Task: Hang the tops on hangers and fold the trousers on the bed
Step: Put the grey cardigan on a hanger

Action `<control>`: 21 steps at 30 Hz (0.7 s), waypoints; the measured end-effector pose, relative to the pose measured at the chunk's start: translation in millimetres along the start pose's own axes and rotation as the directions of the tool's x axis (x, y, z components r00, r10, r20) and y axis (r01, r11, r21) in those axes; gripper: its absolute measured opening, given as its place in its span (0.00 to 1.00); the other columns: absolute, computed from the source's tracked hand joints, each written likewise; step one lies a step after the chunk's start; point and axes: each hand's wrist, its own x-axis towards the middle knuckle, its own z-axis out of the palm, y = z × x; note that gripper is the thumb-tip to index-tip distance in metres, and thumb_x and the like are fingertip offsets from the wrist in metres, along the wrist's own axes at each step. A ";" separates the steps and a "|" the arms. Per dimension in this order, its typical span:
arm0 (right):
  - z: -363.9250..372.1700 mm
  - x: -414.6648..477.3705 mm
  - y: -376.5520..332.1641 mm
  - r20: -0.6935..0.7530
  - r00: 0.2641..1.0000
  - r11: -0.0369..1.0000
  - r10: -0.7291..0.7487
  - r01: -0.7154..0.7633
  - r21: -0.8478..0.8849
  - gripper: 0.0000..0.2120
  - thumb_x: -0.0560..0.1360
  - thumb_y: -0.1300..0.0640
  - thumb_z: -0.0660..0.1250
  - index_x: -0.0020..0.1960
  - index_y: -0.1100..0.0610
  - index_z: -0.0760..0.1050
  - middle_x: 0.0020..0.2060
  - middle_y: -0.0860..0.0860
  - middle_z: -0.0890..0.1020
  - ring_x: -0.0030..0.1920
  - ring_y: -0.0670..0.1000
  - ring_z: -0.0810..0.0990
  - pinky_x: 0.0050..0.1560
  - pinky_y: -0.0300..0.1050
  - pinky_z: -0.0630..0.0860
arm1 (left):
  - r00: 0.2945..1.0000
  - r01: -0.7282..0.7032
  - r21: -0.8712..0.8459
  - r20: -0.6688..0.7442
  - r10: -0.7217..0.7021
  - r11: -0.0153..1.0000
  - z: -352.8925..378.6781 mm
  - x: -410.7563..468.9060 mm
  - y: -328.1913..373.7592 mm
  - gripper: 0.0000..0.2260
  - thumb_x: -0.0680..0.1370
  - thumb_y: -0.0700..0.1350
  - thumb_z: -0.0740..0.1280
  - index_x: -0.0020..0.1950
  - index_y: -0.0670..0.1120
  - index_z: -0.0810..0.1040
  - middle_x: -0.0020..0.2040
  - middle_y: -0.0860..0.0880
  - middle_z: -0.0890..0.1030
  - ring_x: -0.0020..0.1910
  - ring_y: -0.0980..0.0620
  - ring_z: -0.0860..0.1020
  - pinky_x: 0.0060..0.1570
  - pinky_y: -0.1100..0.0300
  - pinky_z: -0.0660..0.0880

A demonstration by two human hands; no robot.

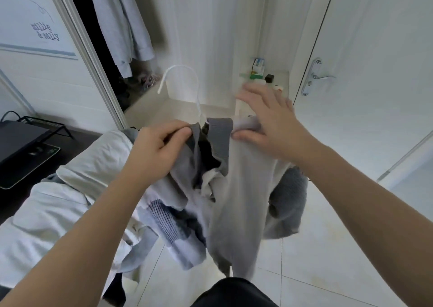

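Left hand [159, 149] pinched the grey top [236, 189] at its collar to steady it; the white hanger [179, 67] rose just beyond those fingers. Right hand [264, 124], fingers spread, touched the shoulder, probably seating it.

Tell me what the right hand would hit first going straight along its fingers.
Probably the white wall panel ahead. The right hand points up and left, so it would pass just right of the hanger hook. Depth is unclear.
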 end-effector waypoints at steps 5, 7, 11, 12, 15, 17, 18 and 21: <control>10.8 3.2 -2.9 0.227 0.971 0.988 0.067 -0.096 0.119 0.11 0.76 0.33 0.56 0.44 0.39 0.68 0.40 0.45 0.79 0.43 0.49 0.78 0.43 0.47 0.73 | 0.972 -0.133 0.094 0.209 0.111 0.987 9.0 18.1 12.0 0.11 0.82 0.47 0.62 0.55 0.49 0.84 0.46 0.58 0.85 0.46 0.57 0.82 0.49 0.55 0.77; 11.9 2.2 -10.5 0.149 0.988 0.955 0.030 -0.073 0.286 0.06 0.78 0.40 0.63 0.44 0.38 0.69 0.39 0.42 0.79 0.42 0.45 0.78 0.45 0.47 0.74 | 0.950 -0.195 0.091 0.264 0.165 0.977 13.3 24.9 16.8 0.13 0.83 0.46 0.61 0.61 0.50 0.83 0.50 0.56 0.85 0.49 0.56 0.81 0.51 0.56 0.76; -2.9 -2.8 -3.5 0.025 0.998 0.885 0.062 -0.067 0.462 0.06 0.80 0.50 0.67 0.47 0.38 0.74 0.39 0.35 0.80 0.42 0.39 0.77 0.44 0.34 0.70 | 0.949 -0.223 0.105 0.250 0.191 0.969 4.3 31.8 10.2 0.14 0.83 0.46 0.60 0.64 0.49 0.82 0.56 0.58 0.84 0.55 0.57 0.80 0.57 0.61 0.74; -6.6 -4.9 1.6 0.004 0.997 0.869 0.081 -0.072 0.489 0.03 0.80 0.50 0.66 0.48 0.42 0.76 0.39 0.37 0.81 0.42 0.40 0.78 0.45 0.35 0.70 | 0.963 -0.205 0.137 0.205 0.174 0.969 -1.2 32.8 3.6 0.14 0.83 0.47 0.60 0.63 0.49 0.82 0.54 0.63 0.83 0.54 0.57 0.80 0.57 0.62 0.74; -9.7 -12.2 18.7 -0.030 0.988 0.831 0.154 -0.113 0.545 0.09 0.79 0.48 0.63 0.42 0.50 0.75 0.34 0.44 0.77 0.36 0.44 0.75 0.42 0.41 0.70 | 0.991 -0.124 0.143 0.072 0.114 0.982 -20.2 35.9 -14.6 0.13 0.83 0.48 0.59 0.59 0.48 0.82 0.50 0.69 0.80 0.52 0.60 0.79 0.54 0.66 0.73; -5.1 -16.9 23.4 -0.003 0.983 0.815 0.184 -0.151 0.559 0.15 0.81 0.50 0.62 0.36 0.46 0.71 0.30 0.41 0.69 0.33 0.41 0.69 0.38 0.40 0.65 | 0.990 -0.101 0.093 0.111 0.090 0.991 -25.7 36.1 -17.4 0.11 0.83 0.47 0.60 0.58 0.49 0.81 0.48 0.60 0.82 0.50 0.58 0.79 0.53 0.62 0.73; -2.4 -19.1 23.8 -0.001 0.980 0.810 0.197 -0.162 0.564 0.17 0.83 0.52 0.61 0.35 0.44 0.71 0.30 0.40 0.68 0.33 0.40 0.68 0.38 0.39 0.64 | 0.986 -0.080 0.085 0.155 0.066 0.993 -26.2 36.0 -16.7 0.10 0.82 0.48 0.61 0.58 0.51 0.80 0.46 0.54 0.81 0.47 0.56 0.79 0.51 0.60 0.73; 2.7 -22.2 24.9 -0.043 0.978 0.795 0.205 -0.140 0.590 0.14 0.82 0.51 0.59 0.43 0.54 0.77 0.35 0.47 0.74 0.38 0.42 0.71 0.40 0.36 0.66 | 0.972 -0.024 0.131 0.233 -0.008 0.991 -24.4 33.9 -14.9 0.10 0.80 0.48 0.69 0.61 0.56 0.79 0.35 0.53 0.76 0.39 0.59 0.76 0.41 0.67 0.70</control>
